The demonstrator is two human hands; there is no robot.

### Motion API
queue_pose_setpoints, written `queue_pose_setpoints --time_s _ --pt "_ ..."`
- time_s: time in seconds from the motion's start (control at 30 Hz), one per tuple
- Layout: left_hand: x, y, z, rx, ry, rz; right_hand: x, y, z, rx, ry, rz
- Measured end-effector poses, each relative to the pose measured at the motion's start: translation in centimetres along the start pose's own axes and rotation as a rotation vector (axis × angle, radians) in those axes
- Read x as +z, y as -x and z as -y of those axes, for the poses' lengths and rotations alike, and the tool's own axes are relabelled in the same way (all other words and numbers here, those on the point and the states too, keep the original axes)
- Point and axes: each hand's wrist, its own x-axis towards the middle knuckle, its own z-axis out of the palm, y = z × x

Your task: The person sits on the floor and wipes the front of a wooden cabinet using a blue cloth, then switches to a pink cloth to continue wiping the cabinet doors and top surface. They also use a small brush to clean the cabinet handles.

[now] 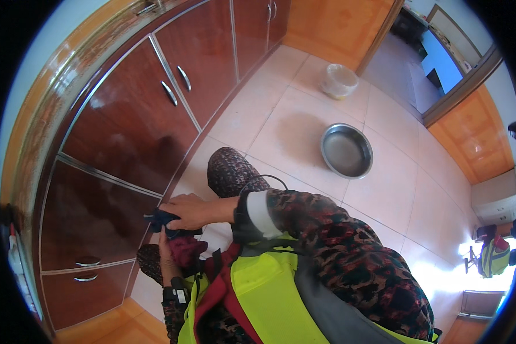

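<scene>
A dark navy cloth (161,220) is bunched up just in front of the low cabinet doors. My right hand (190,210) reaches across from the right and grips it, fingers closed. Lower down, my left hand (165,251) is closed on the same bundle from below, its fingers partly hidden. Maroon cloth (188,249) hangs under the hands, against the navy part; whether the two are one piece I cannot tell. The cabinet door (97,212), glossy reddish brown with silver edging, is right beside the hands.
A round metal basin (347,150) sits on the tiled floor to the right. Farther back stands a bin lined with clear plastic (339,81), near a doorway (393,77). My bent knee (235,169) is close to the cabinets. A small white cabinet (496,200) stands at the far right.
</scene>
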Motion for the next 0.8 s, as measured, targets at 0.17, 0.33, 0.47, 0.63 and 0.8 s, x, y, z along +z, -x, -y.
queue_pose_setpoints --time_s 0.17,0.33,0.47,0.63,0.8 --pt "-0.7 -0.4 0.1 -0.129 0.176 0.02 -2.5 2.9 -3.3 -0.031 -0.208 -0.167" --pt "-0.8 0.2 -3.1 0.304 0.305 0.004 -3.2 5.7 -8.5 0.277 -0.139 0.102" --pt "-1.8 3.8 -6.4 0.455 0.285 0.088 -1.0 6.7 -10.3 0.187 0.085 0.124" --pt "-3.3 5.4 -7.2 0.363 0.262 -0.135 -1.7 6.0 -10.5 0.3 0.27 0.476" --pt "-3.9 3.3 -6.9 0.482 0.47 0.013 1.9 3.3 -12.4 0.353 0.37 0.964"
